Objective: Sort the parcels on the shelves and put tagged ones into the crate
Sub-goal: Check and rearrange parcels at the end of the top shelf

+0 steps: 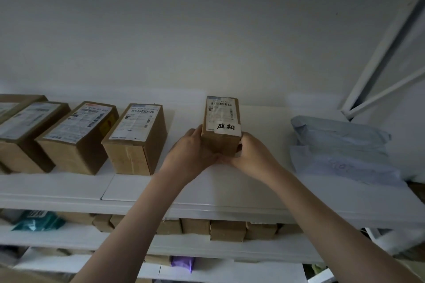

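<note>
Head view shows the left hand (pixel 192 148) and right hand (pixel 251 151) cupped round the near end of a narrow cardboard parcel (pixel 221 125), one palm against each long side, thumbs meeting below its front face. It sits between the hands on the white top shelf (pixel 230 186), near the front edge, with a handwritten tag (pixel 227 127) stuck over its shipping label. It looks stiff and probably light, its taped faces a little slick, so squeezing the two long sides seems the sound hold. Three larger boxes (pixel 135 138) stand well to the left; soft grey mailer bags (pixel 340 142) lie to the right.
</note>
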`<state>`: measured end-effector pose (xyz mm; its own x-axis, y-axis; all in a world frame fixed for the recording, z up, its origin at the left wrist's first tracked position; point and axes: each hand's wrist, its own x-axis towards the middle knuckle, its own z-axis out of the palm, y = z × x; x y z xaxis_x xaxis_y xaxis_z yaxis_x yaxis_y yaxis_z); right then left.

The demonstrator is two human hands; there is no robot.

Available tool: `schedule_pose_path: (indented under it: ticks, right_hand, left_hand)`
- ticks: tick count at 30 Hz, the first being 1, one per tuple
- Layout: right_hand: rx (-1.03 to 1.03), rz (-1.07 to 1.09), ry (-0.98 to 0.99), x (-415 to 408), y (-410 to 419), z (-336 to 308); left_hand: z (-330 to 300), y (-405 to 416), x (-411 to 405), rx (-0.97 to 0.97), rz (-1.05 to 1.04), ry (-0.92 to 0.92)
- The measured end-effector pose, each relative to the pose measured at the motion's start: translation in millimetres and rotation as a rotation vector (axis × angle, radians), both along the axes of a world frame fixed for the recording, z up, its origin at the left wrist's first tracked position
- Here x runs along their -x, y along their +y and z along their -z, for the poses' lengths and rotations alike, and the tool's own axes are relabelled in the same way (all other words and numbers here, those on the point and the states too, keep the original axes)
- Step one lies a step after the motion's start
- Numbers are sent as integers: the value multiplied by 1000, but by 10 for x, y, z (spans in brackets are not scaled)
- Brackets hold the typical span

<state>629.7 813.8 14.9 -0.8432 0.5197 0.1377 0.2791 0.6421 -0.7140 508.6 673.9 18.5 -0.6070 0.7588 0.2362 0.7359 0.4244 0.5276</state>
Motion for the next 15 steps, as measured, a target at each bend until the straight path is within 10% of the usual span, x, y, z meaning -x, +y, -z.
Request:
schedule_pose_path:
  ticks: [15]
  right_hand:
    - [-493, -264, 371, -231, -833, -556]
  left_hand:
    - [-417, -1281, -625, -96, -354, 430]
